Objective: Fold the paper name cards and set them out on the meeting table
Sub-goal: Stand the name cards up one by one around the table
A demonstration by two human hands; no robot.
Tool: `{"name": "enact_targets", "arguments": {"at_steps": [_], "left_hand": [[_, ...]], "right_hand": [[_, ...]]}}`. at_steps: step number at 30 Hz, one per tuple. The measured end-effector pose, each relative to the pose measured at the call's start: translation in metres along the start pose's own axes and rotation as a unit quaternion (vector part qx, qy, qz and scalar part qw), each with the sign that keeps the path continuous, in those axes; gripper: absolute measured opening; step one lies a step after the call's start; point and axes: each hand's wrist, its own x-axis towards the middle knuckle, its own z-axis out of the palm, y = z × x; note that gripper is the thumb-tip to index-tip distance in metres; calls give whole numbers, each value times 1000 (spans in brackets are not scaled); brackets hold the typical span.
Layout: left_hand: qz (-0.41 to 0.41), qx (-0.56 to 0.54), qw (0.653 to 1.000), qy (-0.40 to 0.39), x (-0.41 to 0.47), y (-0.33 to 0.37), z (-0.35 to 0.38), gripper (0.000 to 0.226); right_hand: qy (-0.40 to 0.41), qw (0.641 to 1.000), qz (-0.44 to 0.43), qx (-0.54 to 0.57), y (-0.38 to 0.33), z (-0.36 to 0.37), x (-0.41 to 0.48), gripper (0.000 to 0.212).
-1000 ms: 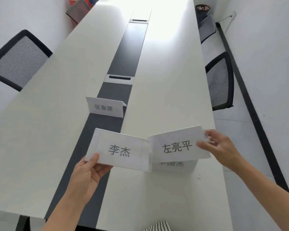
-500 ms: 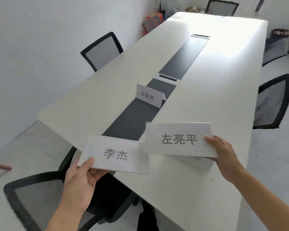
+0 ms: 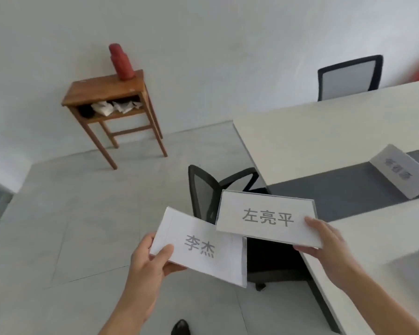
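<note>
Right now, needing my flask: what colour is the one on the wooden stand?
Red flask, clearest in head view.

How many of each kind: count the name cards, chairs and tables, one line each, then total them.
Name cards: 3 (李杰 card in left hand, 左亮平 card in right hand, standing card on meeting table; blurred shape at right edge uncounted)
Chairs: 2 (near chair, far chair)
Tables: 2 (meeting table, wooden side table)
Total: 7

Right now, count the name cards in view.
3. 李杰 card in the left hand; 左亮平 card in the right hand; third card standing on the dark strip of the table. A blurred pale shape at the right edge may be a fourth.
</note>
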Motion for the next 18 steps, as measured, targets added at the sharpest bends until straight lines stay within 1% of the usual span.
{"name": "enact_targets", "arguments": {"at_steps": [1,4,10,14,18], "left_hand": [[2,-5,1000,15,3,1,-22,17],[5,-20,998,51,18,7,-92,17],[9,-37,991,131,69,27,-230,16],[-1,-59,986,159,112,34,-280,15],[-30,-86,983,160,170,34,-302,16]], "right_hand": [[-14,1000,3,-12,1,25,5,26],[-46,998,10,-35,8,105,19,22],[-88,994,18,-60,19,273,43,26],[-85,993,35,-67,23,346,60,22],[-73,992,54,-90,21,387,102,24]]}}
